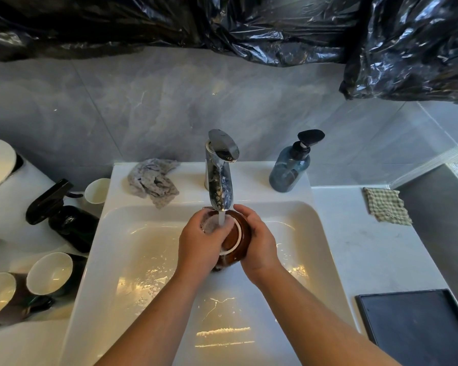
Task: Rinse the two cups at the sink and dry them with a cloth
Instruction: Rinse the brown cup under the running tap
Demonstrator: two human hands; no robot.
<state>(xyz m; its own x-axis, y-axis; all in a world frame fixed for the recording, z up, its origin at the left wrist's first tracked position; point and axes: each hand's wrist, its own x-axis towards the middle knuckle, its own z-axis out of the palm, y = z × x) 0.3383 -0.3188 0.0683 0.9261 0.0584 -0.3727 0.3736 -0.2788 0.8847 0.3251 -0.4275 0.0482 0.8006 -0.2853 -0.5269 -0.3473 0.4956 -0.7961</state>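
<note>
We see the brown cup [233, 239] held over the sink [328, 260], directly under the faucet [220, 175], with the stream landing at its white-ringed end. That end tilts up and to the left. The left hand [198, 244] curls round it on that side, and the right hand [259, 244] wraps the brown wall opposite, so both hands are clamped on the cup. We judge the rinse of this cup to be under way.

The drying step turns on where the cloths lie. The crumpled grey cloth [154, 180] sits on the ledge behind and left of the faucet, nearer the left hand. The checked cloth [388, 204] is well apart on the right counter. Two dark cups [49, 273] wait on the left counter – again the left hand's side.
</note>
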